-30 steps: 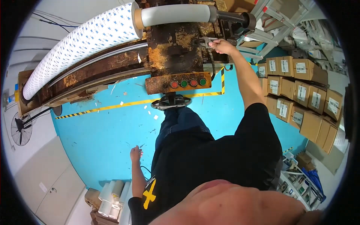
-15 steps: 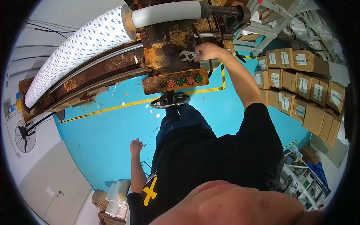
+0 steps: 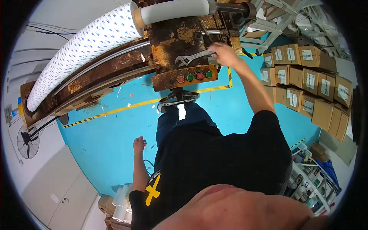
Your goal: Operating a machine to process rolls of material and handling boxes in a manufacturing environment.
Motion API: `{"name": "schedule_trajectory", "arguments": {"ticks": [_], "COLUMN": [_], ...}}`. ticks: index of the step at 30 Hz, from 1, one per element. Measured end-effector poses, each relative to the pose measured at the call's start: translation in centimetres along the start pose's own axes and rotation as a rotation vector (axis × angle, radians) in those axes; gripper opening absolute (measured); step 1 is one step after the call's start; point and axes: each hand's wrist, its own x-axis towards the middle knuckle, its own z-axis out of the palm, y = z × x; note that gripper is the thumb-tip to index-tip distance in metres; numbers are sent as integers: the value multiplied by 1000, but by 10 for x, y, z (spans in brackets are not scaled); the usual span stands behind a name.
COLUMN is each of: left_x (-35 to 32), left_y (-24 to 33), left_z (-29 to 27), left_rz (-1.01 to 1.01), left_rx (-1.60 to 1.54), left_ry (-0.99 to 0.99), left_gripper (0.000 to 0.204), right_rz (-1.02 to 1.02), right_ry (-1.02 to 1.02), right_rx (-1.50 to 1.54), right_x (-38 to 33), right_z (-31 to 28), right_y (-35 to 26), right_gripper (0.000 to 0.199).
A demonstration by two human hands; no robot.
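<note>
My right hand grips the handle end of a silver adjustable wrench. The wrench lies nearly level on or just over the rusty, brown-stained top of a machine carriage, its jaw end pointing left. Just below it, on the near edge of the carriage, is a control panel with red and green push buttons. My left hand hangs low at my side above the blue floor, holding nothing, its fingers loosely bent and partly apart.
A long roll of white sheet with blue print spans the machine's left side, beside a plain white roll on a shaft. A handwheel juts out before my legs. Stacked cartons and a stepladder stand right.
The wrench has swung flatter and shows more of its handle, as my right hand has shifted right, toward its end. My left hand stays low. The view has shifted slightly.
</note>
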Motion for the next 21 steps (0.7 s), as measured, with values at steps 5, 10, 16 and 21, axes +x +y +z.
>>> {"name": "schedule_trajectory", "arguments": {"ticks": [5,10,16,21], "left_x": [36,85,168,208], "left_y": [14,19,-5,-9], "left_z": [-25,-71,-196,-297], "left_rz": [17,103,159,87], "left_rx": [36,48,89,-16], "left_ry": [-19,-96,-134,-198], "left_gripper": [39,40,32,28], "right_rz": [-38,386,623,782], "right_ry": [357,224,442,384], "right_rx": [216,50,-151,-155], "right_x": [-46,-51,-28,-18], "right_z": [25,73,102,99], "right_y": [-118,-212,-239,-244], "right_gripper": [20,41,41,43]}}
